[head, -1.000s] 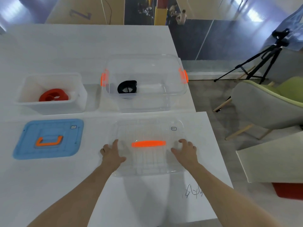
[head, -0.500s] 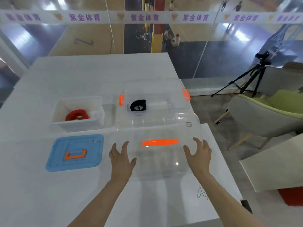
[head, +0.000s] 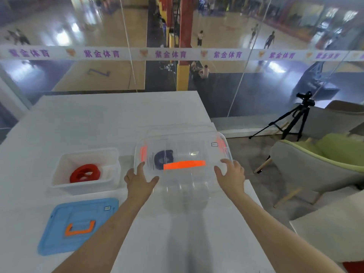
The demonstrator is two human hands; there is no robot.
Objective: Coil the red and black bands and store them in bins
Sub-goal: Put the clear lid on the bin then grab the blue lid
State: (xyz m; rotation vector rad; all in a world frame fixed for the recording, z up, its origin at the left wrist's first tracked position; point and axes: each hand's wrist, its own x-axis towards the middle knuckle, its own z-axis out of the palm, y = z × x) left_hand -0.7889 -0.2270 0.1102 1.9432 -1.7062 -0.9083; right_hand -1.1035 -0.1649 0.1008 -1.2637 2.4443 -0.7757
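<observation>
Lowering: clear lid (head: 183,154) over clear bin (head: 226,146), black band (head: 163,159) coiled inside
Fingers: left hand (head: 140,183), right hand (head: 231,176) clamped on lid edges
Advice: keep level (corners aligned), then press
Red band (head: 85,173): in white bin (head: 86,187), uncovered

Black band (head: 163,159) blurred behind the clear lid (head: 183,154), both forearms cut off by the bottom edge.
</observation>
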